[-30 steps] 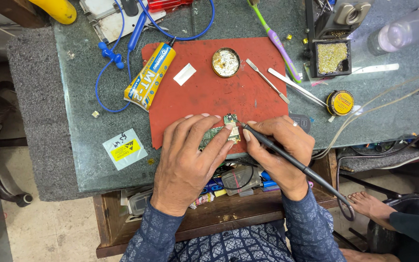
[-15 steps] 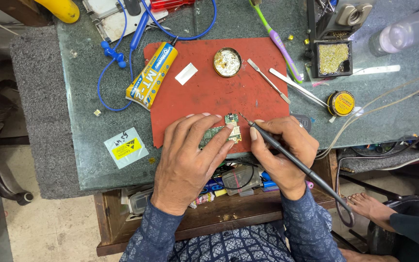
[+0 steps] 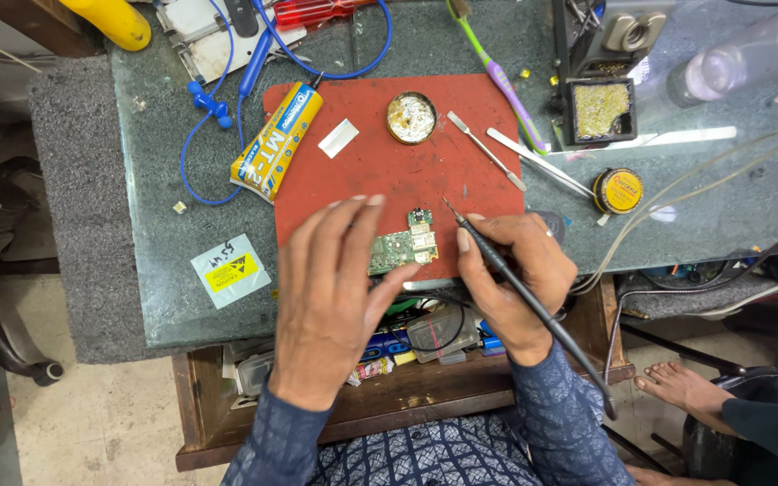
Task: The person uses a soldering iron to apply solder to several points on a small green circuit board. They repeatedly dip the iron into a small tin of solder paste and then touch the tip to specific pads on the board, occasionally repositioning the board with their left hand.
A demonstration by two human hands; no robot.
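A small green circuit board (image 3: 404,244) lies near the front edge of a red work mat (image 3: 389,171). My left hand (image 3: 335,288) rests flat on the mat and pins the board's left end with its fingers. My right hand (image 3: 515,279) grips a thin black soldering iron (image 3: 497,261) like a pen. Its tip points up and left, just right of the board and lifted off it. The iron's cable runs back past my right wrist.
On the mat are a yellow glue tube (image 3: 278,139), a round flux tin (image 3: 411,117), a white strip (image 3: 339,138) and a metal spudger (image 3: 485,150). Tweezers (image 3: 538,162), a toothbrush (image 3: 497,76), a yellow solder spool (image 3: 619,190) and a sponge tray (image 3: 601,110) lie right. An open drawer (image 3: 407,346) sits below.
The soldering iron's tip has drawn away from the board toward the right. My left hand has stayed on the board.
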